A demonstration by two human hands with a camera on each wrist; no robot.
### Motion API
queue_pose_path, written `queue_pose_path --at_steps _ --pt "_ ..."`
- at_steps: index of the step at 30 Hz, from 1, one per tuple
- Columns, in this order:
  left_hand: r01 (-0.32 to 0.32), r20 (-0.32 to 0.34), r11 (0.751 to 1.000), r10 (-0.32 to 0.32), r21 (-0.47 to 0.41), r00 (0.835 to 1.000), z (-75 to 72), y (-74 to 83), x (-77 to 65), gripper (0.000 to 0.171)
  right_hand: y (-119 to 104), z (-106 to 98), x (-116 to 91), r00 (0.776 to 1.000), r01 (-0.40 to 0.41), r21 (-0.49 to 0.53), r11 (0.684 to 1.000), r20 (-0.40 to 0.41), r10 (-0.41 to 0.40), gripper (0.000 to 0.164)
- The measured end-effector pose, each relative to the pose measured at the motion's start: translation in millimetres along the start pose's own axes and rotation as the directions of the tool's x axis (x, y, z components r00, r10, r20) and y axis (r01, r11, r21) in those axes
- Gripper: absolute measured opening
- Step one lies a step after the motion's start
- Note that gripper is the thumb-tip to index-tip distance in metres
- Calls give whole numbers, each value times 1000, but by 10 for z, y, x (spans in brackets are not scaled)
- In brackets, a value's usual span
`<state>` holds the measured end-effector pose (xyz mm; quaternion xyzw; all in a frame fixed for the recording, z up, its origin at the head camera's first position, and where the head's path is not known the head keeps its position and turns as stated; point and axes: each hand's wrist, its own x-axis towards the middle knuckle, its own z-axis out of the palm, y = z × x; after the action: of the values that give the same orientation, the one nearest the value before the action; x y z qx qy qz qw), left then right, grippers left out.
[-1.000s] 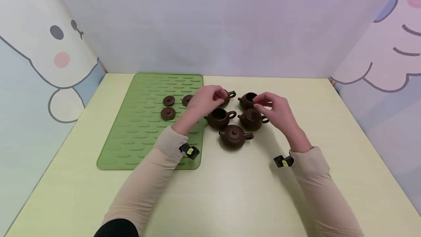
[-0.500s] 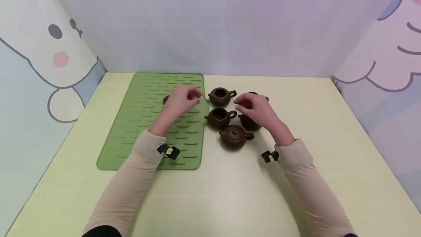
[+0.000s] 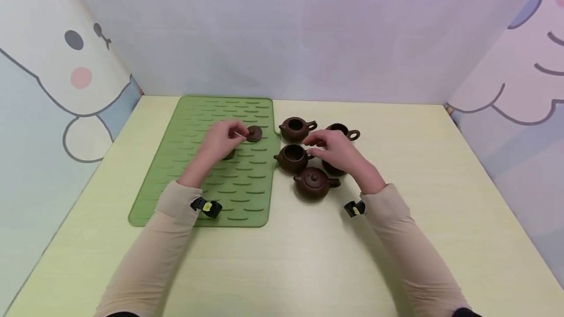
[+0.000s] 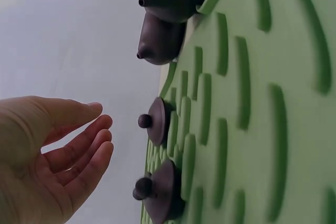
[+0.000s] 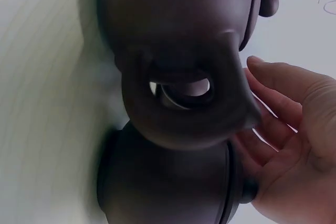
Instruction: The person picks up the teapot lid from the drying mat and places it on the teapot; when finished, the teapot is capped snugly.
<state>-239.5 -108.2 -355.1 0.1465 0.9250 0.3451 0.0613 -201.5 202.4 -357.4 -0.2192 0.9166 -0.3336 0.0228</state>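
My left hand [image 3: 222,139] hovers over the green mat, fingers loosely bent and holding nothing. Close to its fingertips lies a dark brown teapot lid [image 3: 254,134]; another lid [image 3: 228,154] shows partly below the hand. The left wrist view shows the hand [image 4: 58,156] apart from the round-knobbed lids [image 4: 164,190]. My right hand [image 3: 336,149], with relaxed fingers and nothing held, is above the small brown teapots, partly hiding the right-hand ones. Two teapots on the left, a rear one [image 3: 291,133] and a nearer one [image 3: 292,163], have no lid. The front teapot [image 3: 312,189] wears its lid.
The ridged green mat [image 3: 176,199] covers the left part of the pale table [image 3: 299,258], its right edge close beside the teapots. At the back right stands a lidless teapot [image 3: 354,135]. A light fabric wall [image 3: 291,33] rises behind the table.
My left hand has moved left, from over the teapots to over the lids on the mat. My right hand has shifted left above the teapots. Neither lids nor teapots have visibly moved.
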Motion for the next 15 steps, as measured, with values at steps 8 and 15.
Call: queue_pose_path --at_steps 8,15 --pt "21 -34 1000 -21 10 999 -79 -245 -57 21 -19 -26 38 999 -18 -73 997 49 21 22" --pt "93 -1 996 -93 14 996 -108 -356 -158 22 -39 11 45 994 -57 -140 988 89 70 20"
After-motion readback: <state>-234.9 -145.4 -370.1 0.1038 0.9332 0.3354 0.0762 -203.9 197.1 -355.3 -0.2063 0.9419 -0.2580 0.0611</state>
